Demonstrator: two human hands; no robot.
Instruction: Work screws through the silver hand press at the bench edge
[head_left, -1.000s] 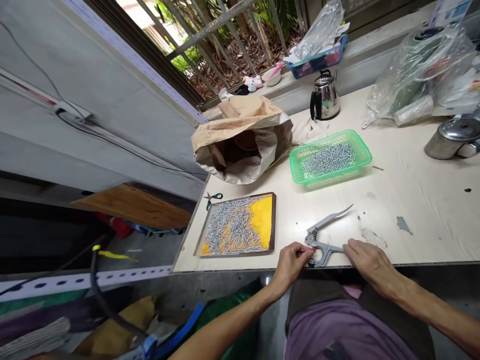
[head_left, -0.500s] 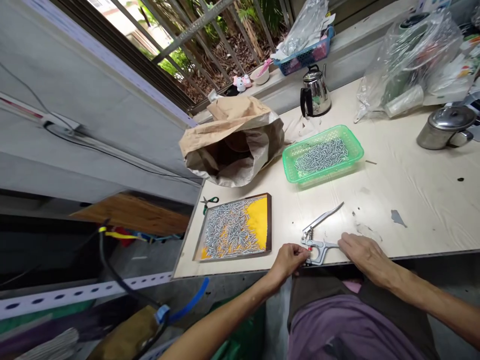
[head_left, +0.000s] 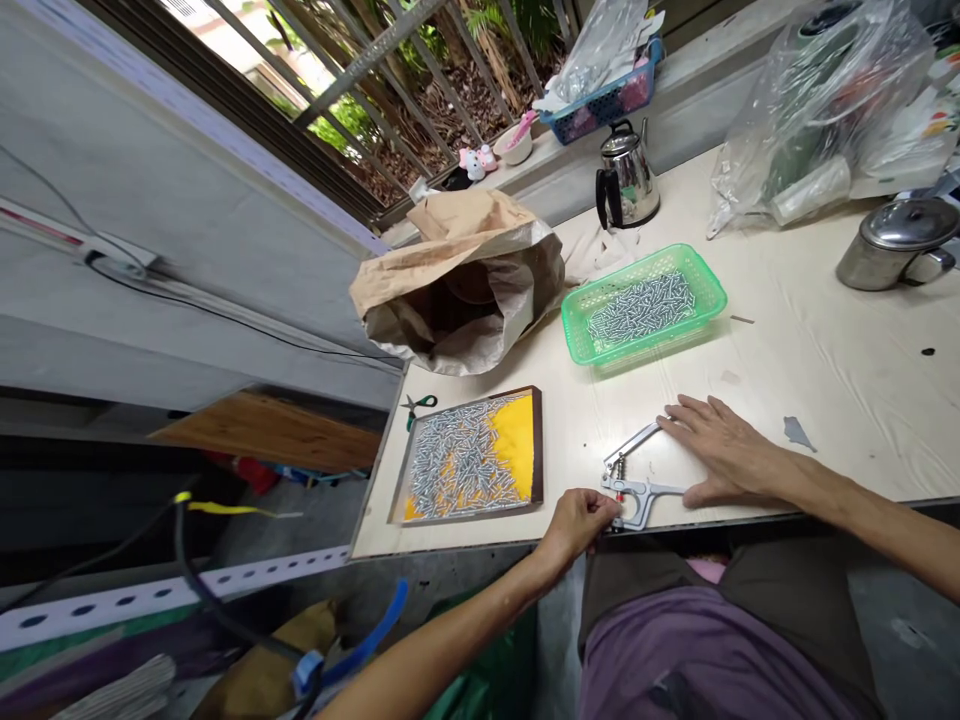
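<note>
A silvery hand-lever tool [head_left: 637, 502] with a coil spring and two spread handles lies near the table's front edge. My left hand [head_left: 581, 520] is closed in a pinch at its head, beside a small red part; whatever lies between the fingertips is hidden. My right hand [head_left: 724, 450] is spread wide at the handle ends, its fingers stretched at the raised lever [head_left: 634, 440] and the thumb by the lower handle. Left of the tool, a shallow tray [head_left: 537, 445] with a yellow bottom holds many small metal pins. More such pins lie in a green plastic basket [head_left: 645, 352].
Green-handled scissors [head_left: 421, 403] lie behind the tray. A large open paper bag [head_left: 465, 235] stands at the back left. Along the back are a kettle [head_left: 628, 185] and a clear plastic bag [head_left: 814, 120]. A lidded metal pot [head_left: 889, 250] sits at the right.
My right hand has gone from the lower handle's end up toward the raised lever, and its fingers have spread. My left hand stays pinched at the tool's head. The view has shifted slightly.
</note>
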